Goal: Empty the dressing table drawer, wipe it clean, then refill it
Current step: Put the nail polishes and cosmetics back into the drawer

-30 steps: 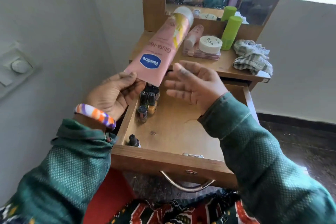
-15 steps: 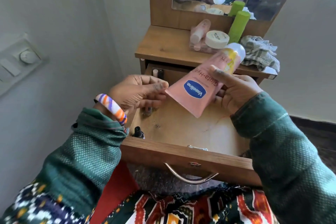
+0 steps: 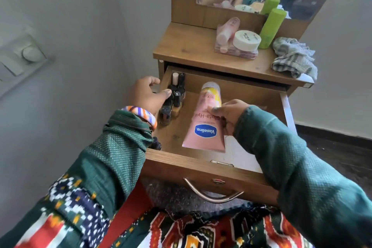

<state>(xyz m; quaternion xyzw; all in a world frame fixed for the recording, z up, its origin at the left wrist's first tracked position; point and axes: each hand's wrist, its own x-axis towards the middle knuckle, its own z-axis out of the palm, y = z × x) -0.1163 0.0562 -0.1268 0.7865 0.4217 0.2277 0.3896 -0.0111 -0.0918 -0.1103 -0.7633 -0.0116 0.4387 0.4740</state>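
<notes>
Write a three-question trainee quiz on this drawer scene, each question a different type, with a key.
1. True or false: the pink Vaseline tube lies inside the open drawer.
2. Multiple choice: the left hand is at
A. the green bottle
B. the nail polish bottles
C. the checked cloth
3. Fill in: the white-lidded jar sits on the ____, not in the drawer.

Key
1. True; the right hand rests on it.
2. B
3. tabletop
</notes>
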